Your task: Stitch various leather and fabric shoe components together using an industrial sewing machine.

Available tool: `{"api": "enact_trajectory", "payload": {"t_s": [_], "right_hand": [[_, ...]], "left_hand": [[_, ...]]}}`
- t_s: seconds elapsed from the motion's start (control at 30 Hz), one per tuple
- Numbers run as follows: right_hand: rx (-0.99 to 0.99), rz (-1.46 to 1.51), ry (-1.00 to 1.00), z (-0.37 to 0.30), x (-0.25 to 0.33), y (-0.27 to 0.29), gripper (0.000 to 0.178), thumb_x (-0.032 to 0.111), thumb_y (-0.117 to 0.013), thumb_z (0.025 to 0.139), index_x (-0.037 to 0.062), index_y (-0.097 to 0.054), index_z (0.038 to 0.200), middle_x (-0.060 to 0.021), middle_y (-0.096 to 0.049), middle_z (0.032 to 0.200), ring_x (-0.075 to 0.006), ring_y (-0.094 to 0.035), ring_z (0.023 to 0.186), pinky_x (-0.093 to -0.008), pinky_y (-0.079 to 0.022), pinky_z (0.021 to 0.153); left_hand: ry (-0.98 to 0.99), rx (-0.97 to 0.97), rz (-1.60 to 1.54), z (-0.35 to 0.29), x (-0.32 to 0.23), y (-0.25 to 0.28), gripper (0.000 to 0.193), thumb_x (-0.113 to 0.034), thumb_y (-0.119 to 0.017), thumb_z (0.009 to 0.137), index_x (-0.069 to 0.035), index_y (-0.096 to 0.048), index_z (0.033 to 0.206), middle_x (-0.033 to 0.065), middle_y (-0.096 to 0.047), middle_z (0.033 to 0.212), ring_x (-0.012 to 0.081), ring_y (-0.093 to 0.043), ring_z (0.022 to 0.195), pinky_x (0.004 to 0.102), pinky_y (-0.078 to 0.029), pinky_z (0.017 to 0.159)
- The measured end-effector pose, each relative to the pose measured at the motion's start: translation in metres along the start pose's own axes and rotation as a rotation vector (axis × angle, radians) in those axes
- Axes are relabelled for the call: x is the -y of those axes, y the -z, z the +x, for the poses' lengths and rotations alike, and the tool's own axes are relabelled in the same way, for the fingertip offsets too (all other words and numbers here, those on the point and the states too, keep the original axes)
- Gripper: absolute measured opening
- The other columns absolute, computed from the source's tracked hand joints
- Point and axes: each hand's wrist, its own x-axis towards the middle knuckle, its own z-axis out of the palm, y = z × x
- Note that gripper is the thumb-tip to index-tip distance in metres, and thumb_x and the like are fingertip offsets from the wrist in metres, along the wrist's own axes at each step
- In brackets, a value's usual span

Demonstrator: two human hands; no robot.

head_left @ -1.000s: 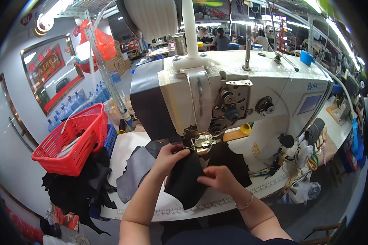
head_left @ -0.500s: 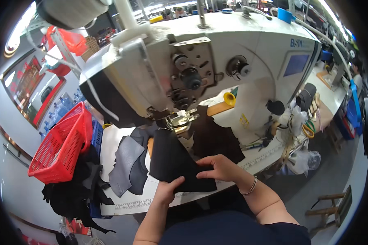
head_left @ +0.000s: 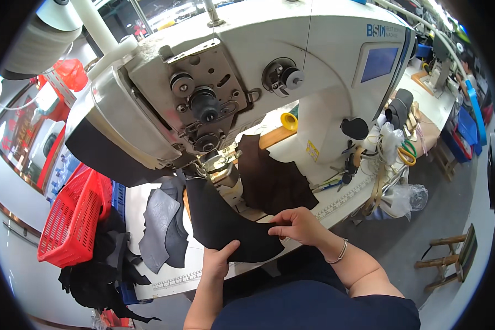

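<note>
A black leather-like piece (head_left: 228,223) runs from the needle area of a white sewing machine (head_left: 324,66) down toward my body. My left hand (head_left: 218,259) grips its lower left edge, thumb on top and fingers hidden beneath. At the right edge, my right hand (head_left: 298,225) pinches the same piece between thumb and fingertips. The piece's far end lies at the presser foot (head_left: 221,160), and its exact contact with the needle cannot be made out. Dark brown pieces (head_left: 272,179) rest on the table to the right of the foot.
Grey cut pieces (head_left: 160,223) lie on the table's left. A red plastic basket (head_left: 74,220) stands beyond, above hanging black scraps (head_left: 96,289). Green- and orange-handled scissors (head_left: 407,155) and plastic bags are at the right edge. A wooden stool (head_left: 451,256) stands on the floor.
The view has shifted, bringing the machine head closer. Both hands keep hold of the black piece; its right edge now shows a smoother inward curve near my right fingertips.
</note>
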Motion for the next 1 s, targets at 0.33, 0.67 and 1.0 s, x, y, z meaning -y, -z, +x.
{"api": "enact_trajectory", "payload": {"t_s": [0.33,0.67,1.0], "right_hand": [[-0.011,0.106,-0.016,-0.001,-0.007,0.004,0.014,0.009,-0.068,0.077,-0.0023,-0.064,0.084,-0.0028,-0.063,0.068,-0.0067,-0.057,0.061,-0.0203,-0.046,0.057],[0.171,0.260,0.124,-0.029,0.019,0.003,0.007,0.005,-0.064,0.079,-0.0010,-0.061,0.076,-0.0047,-0.062,0.068,-0.0084,-0.059,0.063,-0.0201,-0.048,0.058],[0.100,0.283,0.073,-0.007,0.018,0.004,0.005,0.002,-0.064,0.079,-0.0012,-0.060,0.077,-0.0051,-0.062,0.068,-0.0084,-0.058,0.063,-0.0196,-0.047,0.058]], "left_hand": [[-0.015,-0.020,-0.002,0.002,0.003,-0.001,0.055,0.006,-0.065,0.068,0.003,-0.044,0.118,0.0139,-0.053,0.112,0.0250,-0.052,0.103,0.0339,-0.041,0.091],[-0.017,0.106,-0.150,-0.040,-0.031,-0.014,0.062,0.000,-0.066,0.071,0.002,-0.036,0.125,0.0150,-0.051,0.115,0.0259,-0.052,0.104,0.0363,-0.042,0.090],[0.081,0.037,-0.139,-0.021,-0.031,-0.008,0.058,-0.002,-0.067,0.073,0.003,-0.039,0.123,0.0151,-0.050,0.117,0.0251,-0.050,0.108,0.0367,-0.040,0.093]]}}
